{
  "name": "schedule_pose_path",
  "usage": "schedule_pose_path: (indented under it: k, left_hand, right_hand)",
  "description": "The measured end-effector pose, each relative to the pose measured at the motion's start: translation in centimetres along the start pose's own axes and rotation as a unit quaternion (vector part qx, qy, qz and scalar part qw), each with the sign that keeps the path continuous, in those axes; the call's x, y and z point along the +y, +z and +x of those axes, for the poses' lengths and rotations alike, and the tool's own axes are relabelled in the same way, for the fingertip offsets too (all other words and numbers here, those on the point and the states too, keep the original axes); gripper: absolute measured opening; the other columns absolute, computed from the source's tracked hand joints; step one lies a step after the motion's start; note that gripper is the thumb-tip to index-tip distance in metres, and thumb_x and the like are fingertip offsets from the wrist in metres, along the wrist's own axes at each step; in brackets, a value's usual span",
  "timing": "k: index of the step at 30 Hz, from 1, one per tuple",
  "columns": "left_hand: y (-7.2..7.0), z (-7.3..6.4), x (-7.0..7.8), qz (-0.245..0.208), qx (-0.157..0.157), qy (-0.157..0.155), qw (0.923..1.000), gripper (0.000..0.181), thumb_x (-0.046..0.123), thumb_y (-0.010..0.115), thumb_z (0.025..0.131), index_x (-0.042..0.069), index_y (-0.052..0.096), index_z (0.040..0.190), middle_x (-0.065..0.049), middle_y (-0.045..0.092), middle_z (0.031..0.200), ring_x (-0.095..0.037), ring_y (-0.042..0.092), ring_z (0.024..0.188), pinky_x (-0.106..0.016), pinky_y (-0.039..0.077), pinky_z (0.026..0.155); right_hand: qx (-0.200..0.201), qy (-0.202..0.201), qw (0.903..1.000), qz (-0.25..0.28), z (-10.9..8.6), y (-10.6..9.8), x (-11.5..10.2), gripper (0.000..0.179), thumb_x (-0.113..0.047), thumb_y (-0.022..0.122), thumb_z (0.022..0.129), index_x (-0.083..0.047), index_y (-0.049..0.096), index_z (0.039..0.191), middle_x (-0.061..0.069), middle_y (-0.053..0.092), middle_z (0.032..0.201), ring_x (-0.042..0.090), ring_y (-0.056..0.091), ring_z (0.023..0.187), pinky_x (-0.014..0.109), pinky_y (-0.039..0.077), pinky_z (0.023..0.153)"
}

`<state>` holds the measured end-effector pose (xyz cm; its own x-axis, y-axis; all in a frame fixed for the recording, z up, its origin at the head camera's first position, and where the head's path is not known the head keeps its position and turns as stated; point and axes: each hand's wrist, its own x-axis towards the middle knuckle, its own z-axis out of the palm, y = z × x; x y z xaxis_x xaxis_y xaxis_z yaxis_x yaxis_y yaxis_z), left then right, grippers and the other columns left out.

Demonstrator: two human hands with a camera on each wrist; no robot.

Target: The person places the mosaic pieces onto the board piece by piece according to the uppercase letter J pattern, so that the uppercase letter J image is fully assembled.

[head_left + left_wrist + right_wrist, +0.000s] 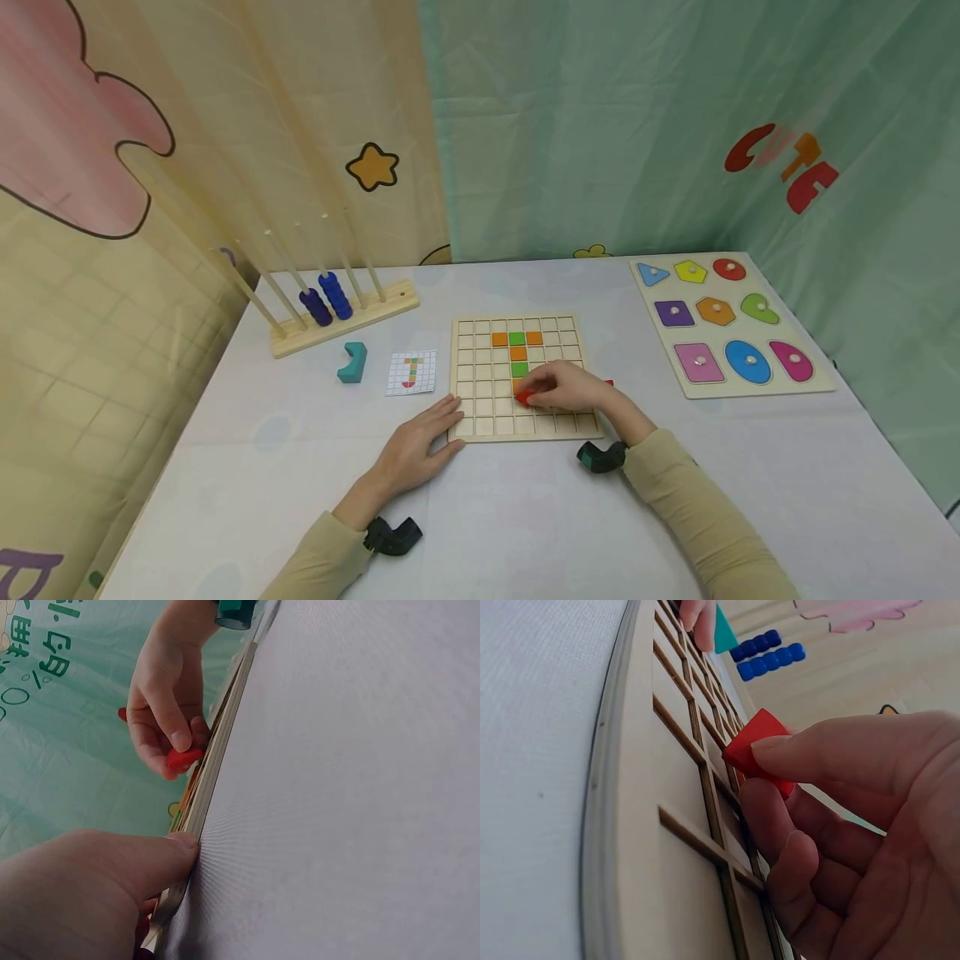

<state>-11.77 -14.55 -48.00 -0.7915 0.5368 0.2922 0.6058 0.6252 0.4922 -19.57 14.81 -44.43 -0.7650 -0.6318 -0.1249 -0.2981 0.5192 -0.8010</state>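
My right hand pinches a small red tile between thumb and fingers, close over the wooden grid board. On the board, orange and green square tiles form a short row with a column running down from its middle; the hand partly covers the column's lower end. My left hand rests at the board's near left corner, fingers extended along the left side and the thumb against the near edge. Another red piece shows partly behind the right wrist.
A pattern card with a coloured figure lies left of the board, and a teal notched block beyond it. Behind stands a wooden peg rack with blue beads. A knobbed shape puzzle lies at the right.
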Motion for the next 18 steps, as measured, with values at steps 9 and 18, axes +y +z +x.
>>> schedule_pose_path:
  k: [9, 18]
  left_hand:
    - [0.07, 0.01, -0.13, 0.001, 0.002, 0.002, 1.0000, 0.045, 0.026, 0.066, 0.088, -0.001, 0.059, 0.124, -0.012, 0.048, 0.139, -0.020, 0.039, 0.132, -0.037, 0.037, 0.105]
    - [0.10, -0.01, -0.11, 0.000, -0.003, -0.002, 1.0000, 0.045, 0.026, 0.066, 0.089, -0.001, 0.059, 0.124, -0.011, 0.047, 0.139, -0.019, 0.038, 0.133, -0.037, 0.036, 0.105]
  right_hand:
    - [-0.005, -0.014, 0.9997, 0.019, 0.20, 0.18, 0.13, 0.006, -0.011, 0.070, 0.083, -0.015, 0.068, 0.087, -0.004, 0.063, 0.079, 0.015, 0.056, 0.071, 0.026, 0.050, 0.065]
    - [0.023, -0.032, 0.9989, -0.025, 0.41, 0.56, 0.51, 0.015, -0.006, 0.069, 0.082, -0.020, 0.071, 0.081, -0.006, 0.060, 0.081, 0.014, 0.054, 0.072, 0.025, 0.048, 0.064]
